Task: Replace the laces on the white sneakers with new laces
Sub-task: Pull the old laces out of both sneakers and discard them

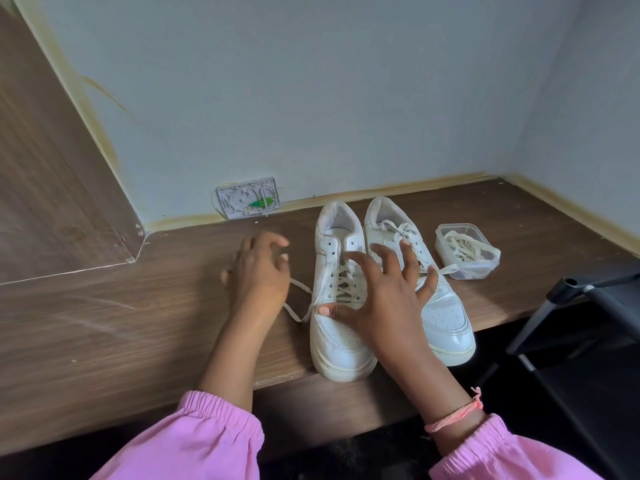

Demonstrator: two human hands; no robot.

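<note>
Two pink sleeves (214, 441) are reaching in from the near edge, the right wrist wearing a thin orange thread band (453, 415). The right hand (384, 303) is hovering over or resting on the pair of white sneakers, its fingers (362, 259) spread wide; the thumb is touching the toe area of the left sneaker (339, 327) while the outer fingers are reaching across onto the right sneaker (440, 306). Whether the palm is pressing down cannot be told. Both sneakers are standing on the wooden tabletop (138, 323), toes toward the person and slightly overhanging the front edge, heels toward the wall.

The left sneaker is partly unlaced (its upper eyelets are bare), and a loose lace end (298, 306) is trailing off its side onto the tabletop. The left hand (258, 271) is sitting just beside that sneaker, above the loose lace, its fingers loosely curled and apart, holding nothing that can be seen. The right sneaker is laced to the top.

Just right of the sneakers, a clear plastic container (467, 252) is holding a bundle of cream laces (459, 245). At the far right, a black metal rack (595, 306) is standing beside the tabletop. Farther back, a small white plate (247, 199) is fixed to the pale wall (329, 98) just above the tabletop.
</note>
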